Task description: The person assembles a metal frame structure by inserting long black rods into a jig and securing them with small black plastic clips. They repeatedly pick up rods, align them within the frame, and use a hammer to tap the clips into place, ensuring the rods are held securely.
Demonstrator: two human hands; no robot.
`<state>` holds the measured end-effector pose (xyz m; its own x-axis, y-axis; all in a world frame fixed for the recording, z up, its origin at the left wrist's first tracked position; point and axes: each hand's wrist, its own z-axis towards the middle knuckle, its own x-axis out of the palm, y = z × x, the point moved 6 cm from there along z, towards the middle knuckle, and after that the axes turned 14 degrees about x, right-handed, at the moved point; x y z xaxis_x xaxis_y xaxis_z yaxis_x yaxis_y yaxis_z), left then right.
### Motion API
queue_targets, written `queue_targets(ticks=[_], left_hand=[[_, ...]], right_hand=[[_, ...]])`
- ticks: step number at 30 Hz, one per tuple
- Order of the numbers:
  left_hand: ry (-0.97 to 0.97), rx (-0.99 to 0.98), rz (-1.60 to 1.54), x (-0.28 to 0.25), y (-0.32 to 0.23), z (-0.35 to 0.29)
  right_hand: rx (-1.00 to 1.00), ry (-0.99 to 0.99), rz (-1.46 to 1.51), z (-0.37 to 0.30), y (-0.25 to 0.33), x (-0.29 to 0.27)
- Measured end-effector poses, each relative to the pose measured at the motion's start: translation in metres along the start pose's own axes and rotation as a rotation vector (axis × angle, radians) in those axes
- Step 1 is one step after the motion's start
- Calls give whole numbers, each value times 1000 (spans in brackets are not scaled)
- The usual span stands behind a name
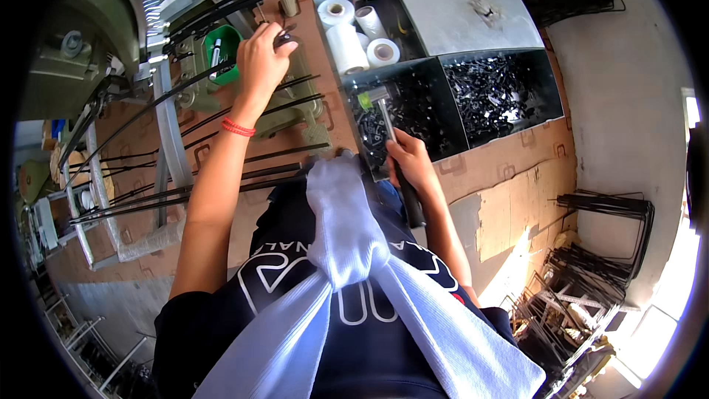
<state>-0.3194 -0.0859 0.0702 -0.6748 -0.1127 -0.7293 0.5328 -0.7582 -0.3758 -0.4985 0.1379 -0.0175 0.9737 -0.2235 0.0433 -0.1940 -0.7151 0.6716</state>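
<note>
My right hand (412, 161) is wrapped around a hammer (388, 120) near the middle of its length. The hammer's metal head, with a bright green patch beside it, points away from me over a bin (450, 114) of small black parts. Its black grip comes back toward my body. My left hand (264, 58) is raised at the far left, with a red band at the wrist. Its fingers are closed around a small dark piece (283, 38) that I cannot make out. Near this hand are a green tray (224, 55) and long thin black rods (277, 170).
A dark divided box holds white rolls (346, 48), small black parts (502, 85) and a grey metal sheet (469, 18). Green machinery (81, 37) and a metal frame (171, 129) stand at left. Black wire frames (605, 225) lean by the right wall, near flattened cardboard (517, 207).
</note>
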Motion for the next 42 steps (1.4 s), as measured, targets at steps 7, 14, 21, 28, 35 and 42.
queue_targets(ticks=[7, 14, 21, 28, 35, 42], left_hand=[[-31, 9, 44, 5, 3, -5], [-106, 119, 73, 3, -7, -1], [-104, 124, 97, 0, -4, -4], [-170, 38, 47, -40, -38, -21], [-103, -20, -269, -34, -111, -35], [-90, 19, -626, -21, -149, -17]], right_hand=[[-277, -525, -1145, 22, 5, -18], [-431, -854, -761, 64, 61, -183], [-180, -566, -814, 166, 29, -211], [-337, -903, -723, 95, 61, -216], [-793, -884, -96, -25, 128, -167], [-559, 113, 197, -40, 149, -48]])
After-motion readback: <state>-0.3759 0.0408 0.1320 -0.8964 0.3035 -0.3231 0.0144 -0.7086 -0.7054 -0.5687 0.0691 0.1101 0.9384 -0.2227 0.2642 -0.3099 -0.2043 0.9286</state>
